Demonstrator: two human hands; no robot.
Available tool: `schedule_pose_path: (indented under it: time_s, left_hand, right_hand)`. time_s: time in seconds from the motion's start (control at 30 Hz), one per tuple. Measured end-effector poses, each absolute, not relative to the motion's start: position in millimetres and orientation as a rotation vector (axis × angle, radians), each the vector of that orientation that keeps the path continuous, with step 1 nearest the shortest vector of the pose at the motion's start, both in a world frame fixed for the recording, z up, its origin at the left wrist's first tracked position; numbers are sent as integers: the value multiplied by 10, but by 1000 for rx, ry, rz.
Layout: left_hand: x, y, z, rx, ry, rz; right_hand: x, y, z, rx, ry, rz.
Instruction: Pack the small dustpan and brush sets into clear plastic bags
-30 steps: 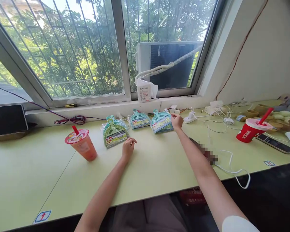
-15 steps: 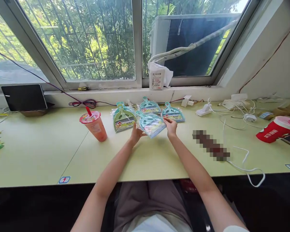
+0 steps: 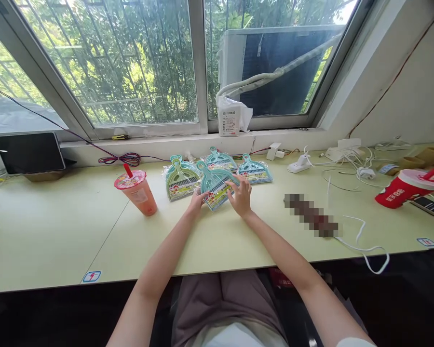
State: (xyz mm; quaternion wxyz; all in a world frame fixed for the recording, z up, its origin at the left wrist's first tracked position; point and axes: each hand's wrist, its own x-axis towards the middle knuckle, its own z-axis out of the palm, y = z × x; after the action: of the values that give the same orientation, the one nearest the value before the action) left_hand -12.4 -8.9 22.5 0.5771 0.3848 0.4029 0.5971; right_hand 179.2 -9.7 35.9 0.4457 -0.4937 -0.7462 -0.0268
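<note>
A wrapped teal dustpan and brush set (image 3: 214, 185) is held tilted up off the table, its handle pointing to the upper left. My left hand (image 3: 197, 201) grips its lower left edge, with the thumb on the front. Over the right edge bends my right hand (image 3: 241, 196), fingers on the wrapped front. Close behind on the left lies a wrapped set with an olive-green dustpan (image 3: 181, 183), overlapping a teal one. Another teal set (image 3: 220, 160) lies at the back, and one more teal set (image 3: 255, 171) is to the right.
A pink drink cup (image 3: 139, 193) with a red straw stands left of the sets. A tablet (image 3: 29, 153) leans at the far left. To the right are a white cable (image 3: 378, 248), a blurred-out item (image 3: 311, 214), plugs and a tilted red cup (image 3: 396, 190).
The held set has turned so that its brush and label face me more. My right hand has shifted from its right corner onto its front. The view has shifted slightly.
</note>
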Motion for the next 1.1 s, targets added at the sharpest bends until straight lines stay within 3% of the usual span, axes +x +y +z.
schedule_pose_path:
  time_s: [0.17,0.4,0.63,0.9,1.1]
  left_hand:
    - [-117,-69,224,841,955,1449]
    - [-189,-43,231,727,860,1478]
    - [-262,-79,259,793,825,1331]
    - [-225,-88,206,948,739,1180]
    - [-242,36,177,729,922,1401]
  right_hand:
    - [1745,-103,308,-1098,-2017,300]
    - [1763,5,279,-1045,-1394,775]
    - [1802,185,231,-886,-1156,1278]
    - [1822,323,29,-990,-1018,1271]
    - [1816,298,29,-1010,-906,1303]
